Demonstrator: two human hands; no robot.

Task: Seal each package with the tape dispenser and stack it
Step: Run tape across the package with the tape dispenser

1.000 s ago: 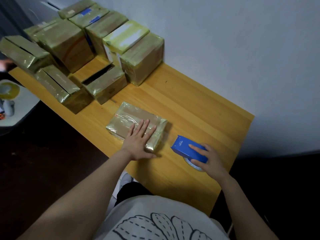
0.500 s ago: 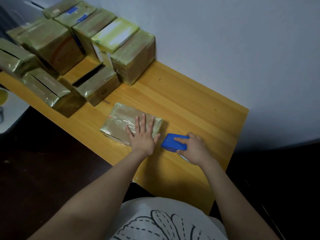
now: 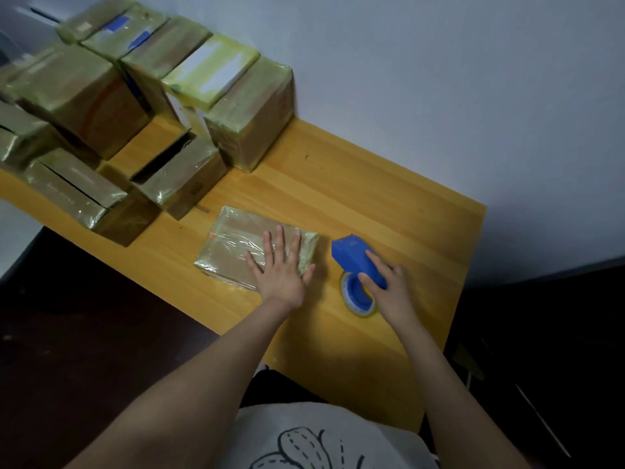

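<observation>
dim, soft light; blurred, distorted toward edges.

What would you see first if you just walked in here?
The bright blue tape dispenser stands out first, gripped by the right hand on the wooden table. Beside it, the left hand presses flat on a shiny wrapped package. Taped boxes crowd the table's far left end.

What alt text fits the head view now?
A person's left hand presses flat on a thin, tape-wrapped brown package on a yellow wooden table, while the right hand grips a blue plastic tape dispenser beside it. Taller tape-wrapped cardboard boxes cluster at the far left.
</observation>
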